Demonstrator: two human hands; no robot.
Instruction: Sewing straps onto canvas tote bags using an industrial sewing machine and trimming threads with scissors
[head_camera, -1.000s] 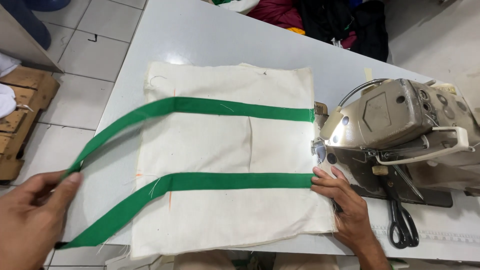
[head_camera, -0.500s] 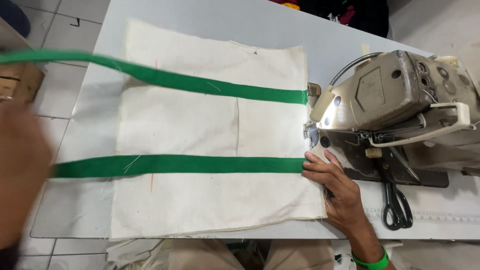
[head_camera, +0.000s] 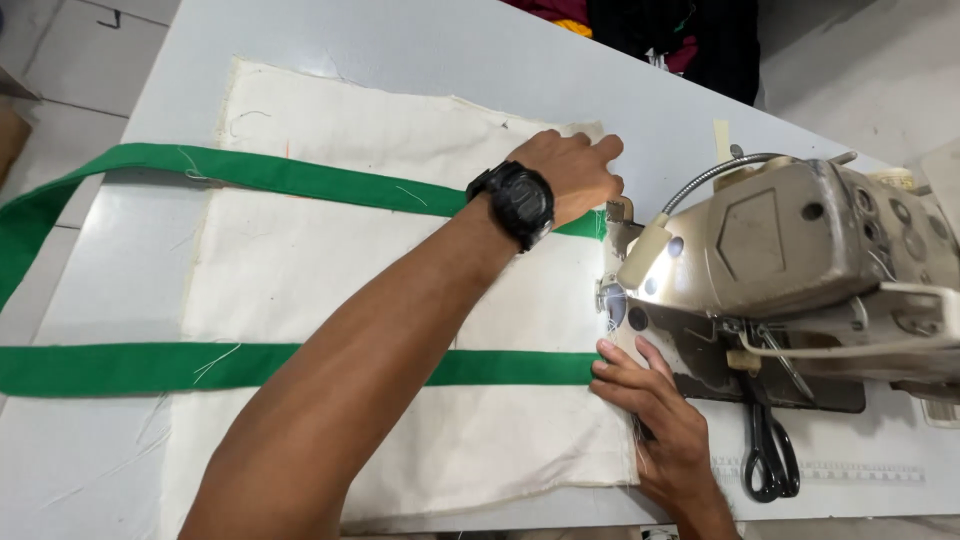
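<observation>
Both my hands flat on the cream canvas panel at the sewing machine, nothing clenched.

My left hand (head_camera: 575, 172) reaches across to the far right corner of the canvas panel (head_camera: 330, 270), fingers released and pressing on the fabric beside the far green strap (head_camera: 250, 172); a black wristwatch (head_camera: 518, 203) sits on that wrist. My right hand (head_camera: 655, 415) lies open on the near right edge, fingertips touching the end of the near green strap (head_camera: 150, 367) just beside the needle area. The sewing machine (head_camera: 800, 255) stands right of the panel on the white table (head_camera: 450, 60). Black scissors (head_camera: 768, 455) lie near its base.
</observation>
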